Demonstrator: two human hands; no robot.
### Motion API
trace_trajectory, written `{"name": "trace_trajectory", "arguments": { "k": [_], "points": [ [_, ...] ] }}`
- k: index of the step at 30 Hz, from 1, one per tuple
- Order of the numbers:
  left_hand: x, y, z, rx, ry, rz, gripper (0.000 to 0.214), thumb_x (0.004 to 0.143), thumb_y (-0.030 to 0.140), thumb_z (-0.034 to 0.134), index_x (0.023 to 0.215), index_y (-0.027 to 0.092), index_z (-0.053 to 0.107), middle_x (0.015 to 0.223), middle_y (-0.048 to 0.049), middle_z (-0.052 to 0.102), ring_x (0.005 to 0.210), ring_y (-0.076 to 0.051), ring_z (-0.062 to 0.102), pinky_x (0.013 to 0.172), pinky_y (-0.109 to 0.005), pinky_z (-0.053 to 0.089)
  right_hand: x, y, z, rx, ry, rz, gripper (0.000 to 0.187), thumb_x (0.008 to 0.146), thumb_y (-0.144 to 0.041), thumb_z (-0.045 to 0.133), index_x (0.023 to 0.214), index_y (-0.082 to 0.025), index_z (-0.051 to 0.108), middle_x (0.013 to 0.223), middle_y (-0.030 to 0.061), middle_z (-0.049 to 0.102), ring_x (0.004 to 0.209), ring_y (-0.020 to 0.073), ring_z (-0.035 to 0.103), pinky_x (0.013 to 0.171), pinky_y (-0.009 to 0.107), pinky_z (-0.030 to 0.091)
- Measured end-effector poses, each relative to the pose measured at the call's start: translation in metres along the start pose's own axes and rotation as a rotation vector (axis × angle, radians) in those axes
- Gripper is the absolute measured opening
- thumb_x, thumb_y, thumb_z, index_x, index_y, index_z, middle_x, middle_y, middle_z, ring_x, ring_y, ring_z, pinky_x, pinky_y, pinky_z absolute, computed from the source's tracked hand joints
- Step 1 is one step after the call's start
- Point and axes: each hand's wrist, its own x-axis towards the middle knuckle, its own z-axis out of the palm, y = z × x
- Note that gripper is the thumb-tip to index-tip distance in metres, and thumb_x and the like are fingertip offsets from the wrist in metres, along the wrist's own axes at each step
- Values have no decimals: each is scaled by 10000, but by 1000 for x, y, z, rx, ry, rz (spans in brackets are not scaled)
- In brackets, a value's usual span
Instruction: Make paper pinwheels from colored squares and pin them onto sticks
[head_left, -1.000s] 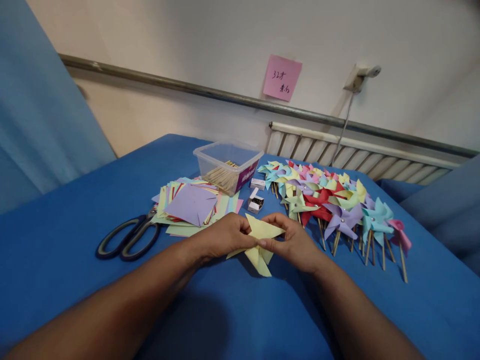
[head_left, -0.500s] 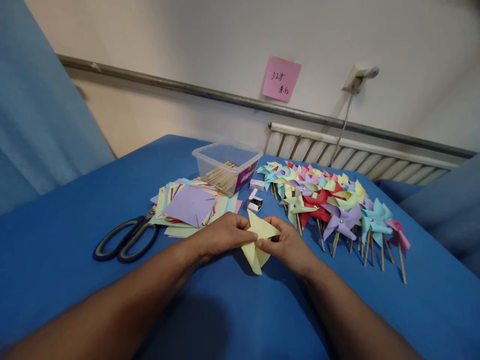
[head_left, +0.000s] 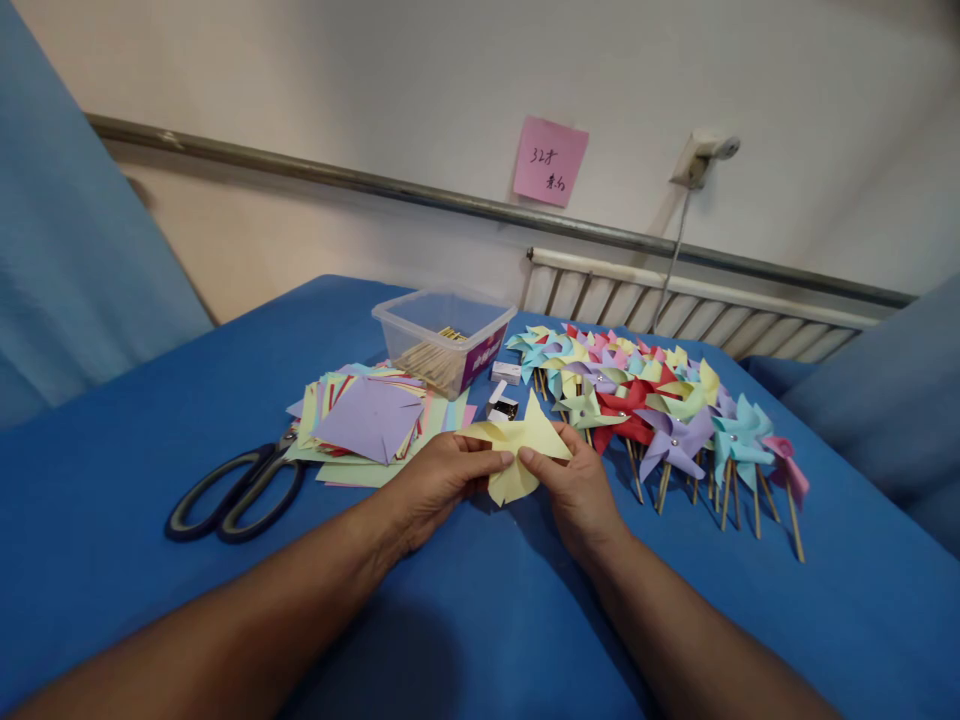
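Note:
Both of my hands pinch a yellow paper pinwheel head (head_left: 517, 450) just above the blue table (head_left: 112, 460). My left hand (head_left: 439, 480) grips its left flaps, fingers closed on the paper. My right hand (head_left: 574, 485) pinches it near the centre from the right. Left of my hands lies a stack of cut coloured paper squares (head_left: 371, 420) with a purple one on top. To the right lie several finished pinwheels on sticks (head_left: 660, 410).
Black-handled scissors (head_left: 232, 495) lie at the left. A clear plastic tub with wooden sticks (head_left: 444, 340) stands behind the paper stack. Small boxes of pins (head_left: 504, 400) sit beside it. A radiator (head_left: 697, 310) and a wall with a pink note (head_left: 550, 160) are behind.
The yellow paper has been turned and its flaps gathered toward the centre. My hands stayed together and shifted slightly up and left in the view.

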Motion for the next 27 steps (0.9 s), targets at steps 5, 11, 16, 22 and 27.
{"name": "trace_trajectory", "arguments": {
  "k": [5, 11, 16, 22, 27],
  "points": [
    [0, -1, -1, 20, 32, -9, 363, 675, 295, 731, 977, 97, 687, 835, -106, 690, 719, -178, 632, 743, -311, 479, -1, -3, 2, -45, -3, 18, 415, 615, -292, 761, 970, -208, 563, 762, -8, 696, 622, 172, 653, 649, 326, 537],
    [0, 0, 0, -3, 67, -20, 334, 634, 286, 761, 918, 121, 701, 784, -84, 694, 670, -169, 637, 685, -296, 486, 1, 2, -1, -93, -3, 8, 398, 619, -309, 759, 950, -218, 558, 742, -11, 693, 608, 177, 653, 627, 326, 539],
    [-2, 3, 4, 6, 95, -20, 305, 660, 283, 741, 920, 128, 699, 804, -86, 699, 707, -177, 646, 684, -291, 486, 1, 4, -3, -153, -3, -27, 351, 647, -302, 743, 931, -223, 552, 744, -16, 686, 602, 162, 638, 604, 299, 527],
    [-3, 1, 2, 33, 102, -7, 283, 679, 271, 715, 923, 129, 702, 782, -74, 691, 682, -164, 630, 659, -276, 478, -1, 1, -1, -143, -15, -26, 355, 651, -313, 740, 942, -218, 560, 754, -17, 680, 616, 158, 630, 620, 296, 515],
    [-1, 1, 1, 31, 107, -5, 260, 682, 219, 694, 924, 126, 706, 832, -85, 702, 717, -173, 641, 688, -278, 478, -3, -5, 1, -127, -19, -59, 245, 726, -347, 683, 891, -189, 595, 771, -8, 663, 638, 122, 600, 626, 250, 482]
  ]
}}
